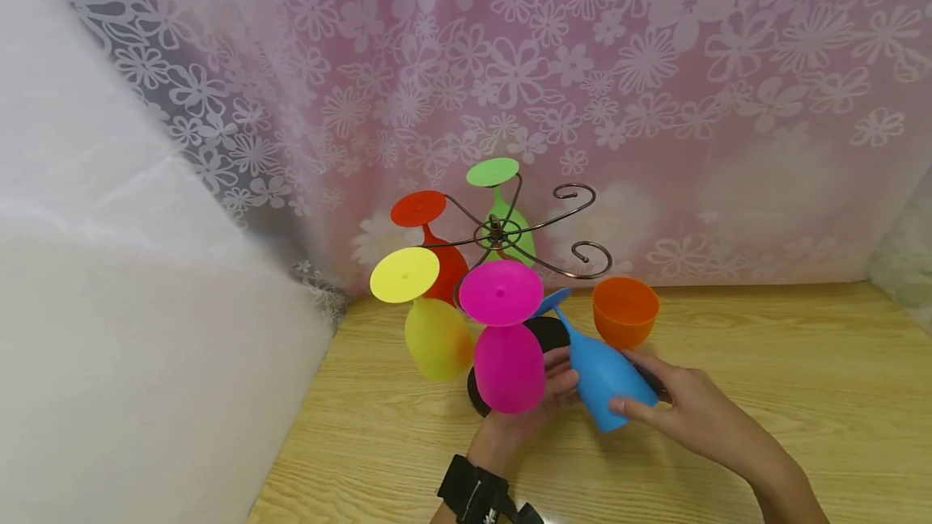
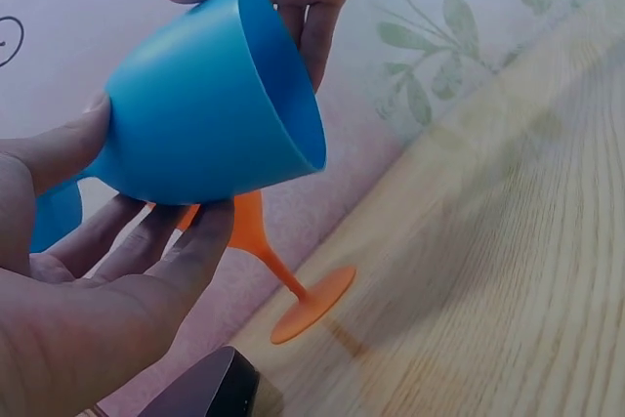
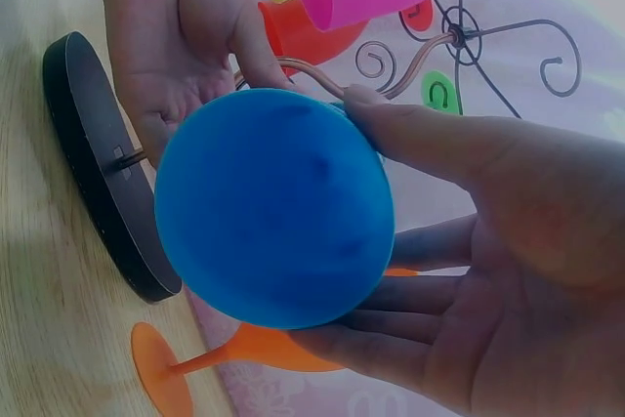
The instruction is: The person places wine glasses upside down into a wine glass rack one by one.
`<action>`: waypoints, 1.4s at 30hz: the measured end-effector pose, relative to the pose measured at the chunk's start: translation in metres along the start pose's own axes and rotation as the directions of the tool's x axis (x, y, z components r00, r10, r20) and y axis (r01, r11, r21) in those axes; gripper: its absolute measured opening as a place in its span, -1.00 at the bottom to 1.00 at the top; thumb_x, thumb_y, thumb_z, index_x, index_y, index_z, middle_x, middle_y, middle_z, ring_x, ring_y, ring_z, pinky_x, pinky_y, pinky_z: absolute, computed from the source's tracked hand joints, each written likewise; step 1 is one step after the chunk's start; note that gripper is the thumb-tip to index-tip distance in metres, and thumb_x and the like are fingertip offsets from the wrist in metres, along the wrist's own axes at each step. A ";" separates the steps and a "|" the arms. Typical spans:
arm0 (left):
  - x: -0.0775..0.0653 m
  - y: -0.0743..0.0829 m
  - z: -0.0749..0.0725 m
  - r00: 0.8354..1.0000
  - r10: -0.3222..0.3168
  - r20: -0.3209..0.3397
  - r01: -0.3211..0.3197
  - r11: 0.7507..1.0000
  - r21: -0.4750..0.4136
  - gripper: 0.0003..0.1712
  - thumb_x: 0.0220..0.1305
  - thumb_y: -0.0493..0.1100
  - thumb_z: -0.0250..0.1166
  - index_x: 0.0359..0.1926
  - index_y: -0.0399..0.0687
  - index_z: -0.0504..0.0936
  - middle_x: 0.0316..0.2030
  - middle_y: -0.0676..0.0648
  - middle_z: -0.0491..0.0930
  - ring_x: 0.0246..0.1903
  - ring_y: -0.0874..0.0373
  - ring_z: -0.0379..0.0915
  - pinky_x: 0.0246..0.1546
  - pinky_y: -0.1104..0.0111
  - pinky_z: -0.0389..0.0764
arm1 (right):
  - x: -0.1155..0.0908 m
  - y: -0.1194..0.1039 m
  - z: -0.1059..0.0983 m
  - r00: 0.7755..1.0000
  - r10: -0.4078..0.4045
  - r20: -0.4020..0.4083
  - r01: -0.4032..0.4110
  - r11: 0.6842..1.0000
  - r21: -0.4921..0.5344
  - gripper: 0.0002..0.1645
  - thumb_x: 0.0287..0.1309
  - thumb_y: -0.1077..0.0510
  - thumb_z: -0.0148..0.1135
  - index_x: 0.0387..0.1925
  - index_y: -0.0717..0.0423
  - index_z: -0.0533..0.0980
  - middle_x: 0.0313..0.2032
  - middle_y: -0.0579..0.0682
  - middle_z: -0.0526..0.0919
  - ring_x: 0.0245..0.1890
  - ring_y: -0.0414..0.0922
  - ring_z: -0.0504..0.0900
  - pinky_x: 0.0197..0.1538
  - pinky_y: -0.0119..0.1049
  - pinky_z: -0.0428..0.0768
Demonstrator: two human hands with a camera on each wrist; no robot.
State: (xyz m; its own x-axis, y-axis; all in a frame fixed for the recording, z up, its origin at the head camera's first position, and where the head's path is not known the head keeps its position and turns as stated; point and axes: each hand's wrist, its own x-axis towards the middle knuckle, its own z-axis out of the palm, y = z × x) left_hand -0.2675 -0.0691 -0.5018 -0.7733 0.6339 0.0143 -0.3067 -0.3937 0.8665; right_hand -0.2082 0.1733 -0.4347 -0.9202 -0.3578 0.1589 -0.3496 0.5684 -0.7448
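A blue plastic goblet (image 1: 607, 378) is tilted, foot toward the rack and mouth toward me. My right hand (image 1: 688, 407) holds its bowl near the rim, thumb on one side and fingers on the other. In the left wrist view, my left hand (image 2: 107, 310) has its thumb and fingers around the lower bowl near the stem. The wire goblet rack (image 1: 497, 234) carries magenta (image 1: 510, 370), yellow (image 1: 437, 338), red (image 1: 447, 269) and green (image 1: 510, 225) goblets hanging upside down. Two curled hooks at its right bear nothing. The magenta goblet partly hides my left hand in the head view.
An orange goblet (image 1: 626, 314) stands upright on the wooden table (image 1: 786, 395), just behind my right hand. The rack's black base (image 3: 107, 168) rests on the table beside my left hand. A pink flowered curtain (image 1: 655, 103) hangs behind; a white surface (image 1: 146, 306) borders the left.
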 end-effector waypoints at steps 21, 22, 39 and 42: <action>-0.003 -0.002 0.007 0.987 0.137 0.086 -0.144 0.986 0.085 -0.12 0.43 0.03 0.34 0.54 -0.31 0.19 0.45 -0.17 0.33 0.44 -0.03 0.24 0.45 0.18 0.28 | -0.001 0.007 0.004 0.998 -0.049 0.038 0.050 0.999 -0.017 0.13 0.05 -0.19 0.57 0.38 0.45 0.28 0.11 0.34 0.62 -0.01 0.18 0.70 -0.05 0.10 0.71; -0.003 -0.003 0.007 0.987 0.137 0.081 -0.143 0.987 0.077 -0.14 0.44 0.00 0.34 0.54 -0.31 0.19 0.45 -0.18 0.32 0.44 -0.03 0.24 0.45 0.18 0.27 | -0.001 0.007 0.004 0.998 -0.053 0.036 0.053 0.998 -0.016 0.13 0.04 -0.19 0.58 0.38 0.45 0.29 0.11 0.33 0.63 -0.01 0.18 0.70 -0.05 0.10 0.71; -0.008 0.009 0.017 0.981 0.180 0.066 -0.188 0.972 0.139 -0.24 0.37 0.00 0.40 0.43 -0.30 0.40 0.24 0.00 0.59 0.33 0.03 0.40 0.42 0.15 0.30 | 0.002 0.010 0.005 0.993 -0.102 0.058 0.102 0.995 0.008 0.20 -0.06 -0.17 0.64 0.43 0.28 0.23 0.17 0.29 0.58 -0.01 0.15 0.69 -0.03 0.13 0.70; -0.013 0.019 0.028 0.977 0.198 0.083 -0.213 0.948 0.237 -0.17 0.38 -0.03 0.39 0.40 -0.53 0.30 0.30 -0.32 0.50 0.35 -0.11 0.38 0.39 0.17 0.37 | 0.002 0.011 0.005 0.992 -0.120 0.049 0.120 0.993 -0.006 0.19 -0.09 -0.12 0.68 0.42 0.24 0.22 0.17 0.30 0.58 -0.01 0.14 0.69 -0.04 0.13 0.70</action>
State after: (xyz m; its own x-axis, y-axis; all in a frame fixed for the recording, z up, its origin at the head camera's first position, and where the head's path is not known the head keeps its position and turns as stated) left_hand -0.2478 -0.0659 -0.4715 -0.7701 0.5961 0.2271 0.0054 -0.3499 0.9368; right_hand -0.2125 0.1748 -0.4461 -0.8618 -0.4593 0.2151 -0.4589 0.5254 -0.7166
